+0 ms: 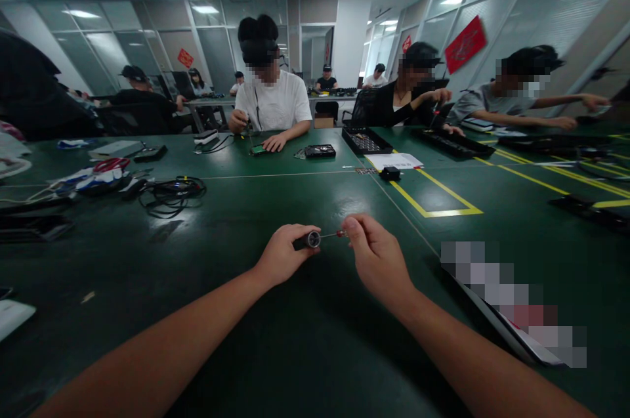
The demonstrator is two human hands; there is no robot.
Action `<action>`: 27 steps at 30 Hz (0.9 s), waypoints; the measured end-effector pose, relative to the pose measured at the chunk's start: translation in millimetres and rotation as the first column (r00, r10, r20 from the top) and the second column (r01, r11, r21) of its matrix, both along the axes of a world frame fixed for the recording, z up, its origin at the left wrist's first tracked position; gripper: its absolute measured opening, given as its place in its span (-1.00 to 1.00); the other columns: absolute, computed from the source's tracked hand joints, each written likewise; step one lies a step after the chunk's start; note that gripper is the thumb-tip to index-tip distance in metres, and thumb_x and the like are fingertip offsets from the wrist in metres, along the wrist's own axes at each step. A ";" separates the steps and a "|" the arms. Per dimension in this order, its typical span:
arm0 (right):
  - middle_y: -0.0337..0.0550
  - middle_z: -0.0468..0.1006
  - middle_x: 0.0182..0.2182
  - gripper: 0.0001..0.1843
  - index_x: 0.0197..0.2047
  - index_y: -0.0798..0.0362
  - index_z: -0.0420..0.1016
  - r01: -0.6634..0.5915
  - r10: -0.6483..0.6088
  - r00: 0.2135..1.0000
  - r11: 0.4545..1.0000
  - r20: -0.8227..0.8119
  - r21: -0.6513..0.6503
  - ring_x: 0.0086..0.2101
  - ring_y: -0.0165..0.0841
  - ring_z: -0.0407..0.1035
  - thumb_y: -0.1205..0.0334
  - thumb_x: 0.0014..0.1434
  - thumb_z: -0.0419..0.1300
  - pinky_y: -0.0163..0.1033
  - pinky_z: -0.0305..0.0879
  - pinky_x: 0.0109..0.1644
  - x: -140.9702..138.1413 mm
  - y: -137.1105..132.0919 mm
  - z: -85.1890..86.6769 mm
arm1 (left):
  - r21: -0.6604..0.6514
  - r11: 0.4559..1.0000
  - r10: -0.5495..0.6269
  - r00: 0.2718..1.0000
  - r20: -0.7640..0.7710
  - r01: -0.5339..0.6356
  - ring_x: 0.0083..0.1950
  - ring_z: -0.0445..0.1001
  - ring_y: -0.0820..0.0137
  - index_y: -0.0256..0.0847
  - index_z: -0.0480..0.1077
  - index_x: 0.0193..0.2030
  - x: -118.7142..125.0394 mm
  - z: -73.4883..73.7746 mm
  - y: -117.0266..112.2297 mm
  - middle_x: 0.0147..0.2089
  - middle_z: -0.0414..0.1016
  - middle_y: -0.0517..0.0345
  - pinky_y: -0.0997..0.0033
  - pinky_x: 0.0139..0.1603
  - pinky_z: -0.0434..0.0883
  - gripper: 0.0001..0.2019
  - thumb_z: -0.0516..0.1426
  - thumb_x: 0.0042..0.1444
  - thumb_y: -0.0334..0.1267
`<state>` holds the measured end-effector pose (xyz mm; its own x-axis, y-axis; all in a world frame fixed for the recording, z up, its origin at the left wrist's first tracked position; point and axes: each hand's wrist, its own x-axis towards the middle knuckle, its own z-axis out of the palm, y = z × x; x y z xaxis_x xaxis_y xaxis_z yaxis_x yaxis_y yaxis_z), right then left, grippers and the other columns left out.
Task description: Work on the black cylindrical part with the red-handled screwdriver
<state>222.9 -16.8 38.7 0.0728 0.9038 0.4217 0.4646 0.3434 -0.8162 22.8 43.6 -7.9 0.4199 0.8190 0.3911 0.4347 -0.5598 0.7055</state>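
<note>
Out in front of me, my left hand is closed around a short black cylinder with a silvery ring at its open end, perhaps a flashlight. That round end faces toward me. My right hand pinches a small screwdriver with a red handle and a thin metal shaft. The shaft points left and its tip meets the rim of the cylinder; whether it is inside or only touching, I cannot tell. Both hands are held above the green table.
A pixelated flat item lies at the right. Tangled black cables are at the left. Farther off are a black block, a paper sheet and a black parts tray. Several people sit across the table, one in a white shirt.
</note>
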 end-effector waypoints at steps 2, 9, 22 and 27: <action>-0.16 0.59 -0.33 -0.73 -0.06 -0.03 0.45 0.004 -0.004 0.999 1.000 -0.034 0.008 -0.35 -0.25 0.46 0.01 0.42 0.03 -0.16 0.29 -0.27 0.3 1.6 -2.7 | -0.012 1.000 0.007 1.000 0.010 -0.007 0.05 0.55 0.19 -0.05 0.55 0.08 0.4 1.8 -0.8 -0.02 0.62 0.10 0.12 0.14 0.39 -0.64 0.33 0.13 -0.34; -0.11 0.60 -0.29 -0.72 -0.06 -0.01 0.44 -0.009 0.010 0.996 1.000 -0.089 0.010 -0.26 -0.22 0.49 0.01 0.42 0.02 -0.11 0.35 -0.17 -1.7 2.1 -6.1 | -0.002 1.000 0.018 1.000 -0.016 -0.018 0.05 0.55 0.19 -0.06 0.56 0.07 1.2 2.2 -1.6 -0.01 0.63 0.10 0.13 0.14 0.39 -0.64 0.33 0.12 -0.34; -0.24 0.46 -0.43 -0.67 -0.23 -0.03 0.41 0.014 -0.079 0.828 0.993 -0.556 -0.120 -0.43 -0.30 0.39 -0.13 0.27 0.14 -0.11 0.45 -0.26 7.9 23.5 -11.2 | 0.043 0.999 0.030 0.999 -0.044 -0.028 0.04 0.53 0.17 -0.06 0.54 0.10 -0.5 7.7 -0.7 0.01 0.63 0.09 0.11 0.10 0.36 -0.64 0.34 0.14 -0.29; -0.20 0.52 -0.38 -0.70 -0.17 -0.03 0.40 0.067 -0.068 0.942 0.998 -0.328 -0.013 -0.36 -0.28 0.44 -0.07 0.39 0.04 -0.13 0.39 -0.21 -0.3 11.7 -6.9 | 0.042 0.998 0.041 0.997 -0.061 -0.038 -0.02 0.51 0.19 -0.06 0.53 0.12 0.0 7.9 -4.0 -0.04 0.63 0.11 0.11 0.07 0.36 -0.62 0.34 0.14 -0.26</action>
